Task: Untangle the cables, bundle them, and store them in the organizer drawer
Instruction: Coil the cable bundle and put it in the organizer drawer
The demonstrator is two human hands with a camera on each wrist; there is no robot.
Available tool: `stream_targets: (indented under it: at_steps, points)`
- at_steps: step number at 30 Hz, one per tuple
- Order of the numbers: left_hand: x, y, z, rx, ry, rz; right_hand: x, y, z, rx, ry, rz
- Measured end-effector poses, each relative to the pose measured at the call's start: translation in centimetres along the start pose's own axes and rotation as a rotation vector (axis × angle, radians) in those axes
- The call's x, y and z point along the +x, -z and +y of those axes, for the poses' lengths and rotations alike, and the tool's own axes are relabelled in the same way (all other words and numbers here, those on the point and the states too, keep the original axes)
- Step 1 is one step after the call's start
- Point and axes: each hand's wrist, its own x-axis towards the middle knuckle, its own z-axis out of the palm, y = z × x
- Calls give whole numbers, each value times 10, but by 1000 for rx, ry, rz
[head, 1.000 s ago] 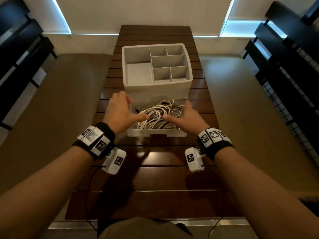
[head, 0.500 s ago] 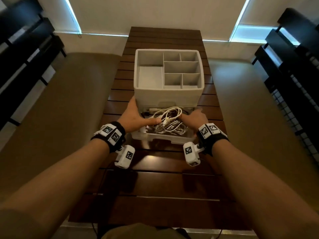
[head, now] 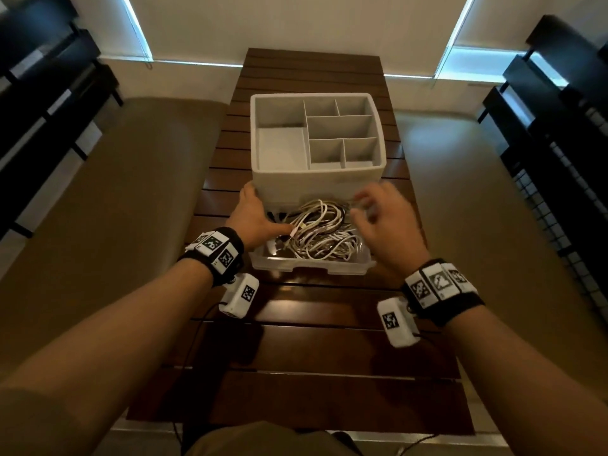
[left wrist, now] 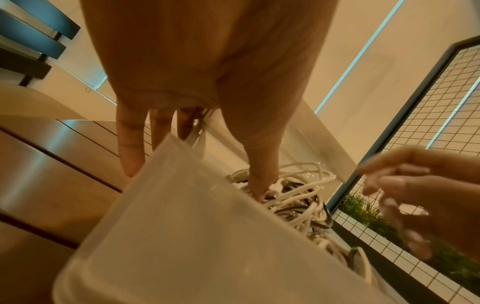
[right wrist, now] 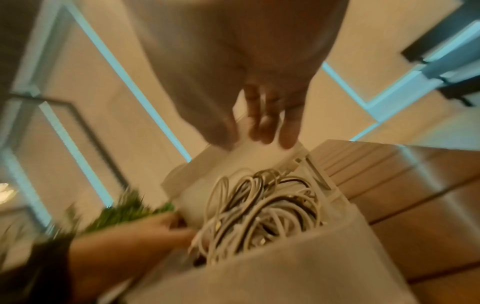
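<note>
A white plastic desktop organizer (head: 317, 179) with an open top split into several square and oblong compartments stands in the middle of a dark brown slatted wooden table (head: 316, 350), and its clear, translucent plastic drawer (head: 311, 266) is pulled out from the base toward the person. Inside that drawer lies a loose tangle of white and dark cables (head: 320, 233), looped over one another and filling most of the tray; the wrist views show the same heap (left wrist: 293, 197) (right wrist: 262, 211) sitting below the drawer's rim. The left hand (head: 253, 218) rests at the drawer's left side, its fingers straight and spread down the outer wall next to the organizer's corner while the thumb reaches over the rim and touches the cables; it grips nothing. The right hand (head: 383, 222) hovers above the drawer's right side, blurred by motion, with its fingers loosely spread and relaxed, holding nothing and clear of the cables. Both wrists wear black bands with white marker blocks and small white camera housings (head: 238, 296). To the right of the table stands a black wire-grid panel (left wrist: 426, 131), with a green plant (left wrist: 363, 209) seen behind it, and pale roller blinds (head: 296, 24) cover the windows beyond the table's far end
</note>
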Motion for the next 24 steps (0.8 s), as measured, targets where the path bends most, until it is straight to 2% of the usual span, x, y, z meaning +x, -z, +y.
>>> stream_targets:
  at_steps: [2,3,7,12,15,17,19,21,22,24]
  points:
    - [1,2,-2,-16,-14,-1,-7,-13,-8,-127,266,-235]
    - [1,3,-2,-23,-19,-8,-7,-23,-7,-223,323,-326]
    - [0,5,-2,-51,-18,-30,5,-44,-10,-441,308,-425]
    - [-8,-9,-8,-47,-32,75,17,-57,-8,-529,231,-515]
    - [-4,-10,-4,-29,-30,70,23,-46,-3,-276,173,-449]
    - [-1,-3,-3,-57,-27,28,18,-30,5,-43,124,-250]
    - [-3,7,-5,-101,-39,-52,7,-18,20,63,15,-75]
    - [-8,14,-8,-126,-100,-169,-2,-13,38,114,-181,-122]
    - [-11,16,-9,-125,-141,-221,-2,-13,47,148,-281,-205]
    - [-17,20,-14,-117,-174,-298,4,-15,58,259,-379,-343]
